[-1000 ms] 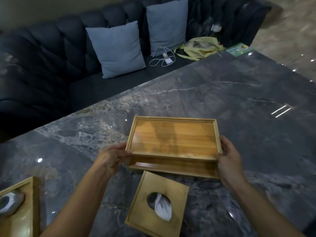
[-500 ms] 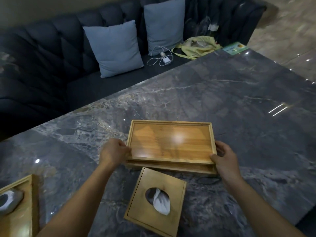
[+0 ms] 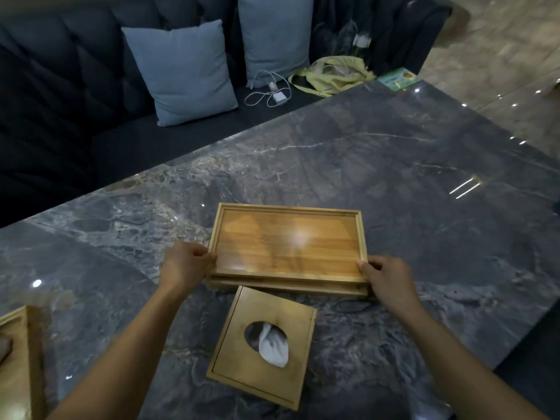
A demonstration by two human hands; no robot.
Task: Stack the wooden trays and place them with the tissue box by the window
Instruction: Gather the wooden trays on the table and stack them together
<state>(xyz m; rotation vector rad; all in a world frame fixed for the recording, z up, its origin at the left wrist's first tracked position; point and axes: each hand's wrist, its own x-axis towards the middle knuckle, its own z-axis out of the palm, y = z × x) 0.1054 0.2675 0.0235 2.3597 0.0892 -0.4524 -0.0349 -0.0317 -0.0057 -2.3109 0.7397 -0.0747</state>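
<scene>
While the left hand (image 3: 186, 265) and right hand (image 3: 386, 275) curl their fingers (image 3: 365, 264) onto the short ends of the rectangular light-wood upper tray (image 3: 288, 242), it now sits nested on the matching lower tray (image 3: 285, 287), gap closed, on the grey marble tabletop (image 3: 424, 183). At 6 o'clock, between both wrists, the square wooden tissue box (image 3: 263, 344) holds white tissue (image 3: 272, 347).
</scene>
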